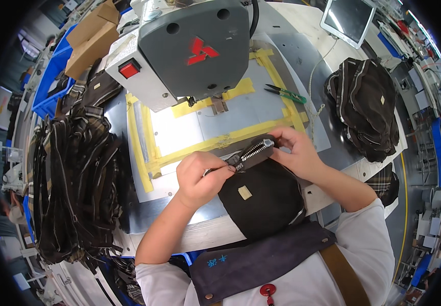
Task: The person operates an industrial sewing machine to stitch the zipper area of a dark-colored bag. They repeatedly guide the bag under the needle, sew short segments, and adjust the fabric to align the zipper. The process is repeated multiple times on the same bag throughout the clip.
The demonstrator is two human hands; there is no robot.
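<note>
A black fabric piece (261, 201) with a small cream patch and a metal zipper (252, 153) lies at the table's front edge, below the sewing machine (192, 48). My left hand (198, 177) is closed on the zipper's left end, by its slider. My right hand (294, 155) grips the zipper band's right end, thumb below and fingers above. The machine's yellow-taped plate (172, 137) is just beyond both hands, and green-handled snips (286, 94) lie on it at the right.
Dark pieces with zippers (72, 183) are heaped at left, another dark pile (363, 109) at right. Blue bins (47, 97), a cardboard box (90, 38) and a tablet (347, 23) stand behind. A person (14, 209) is at the far left.
</note>
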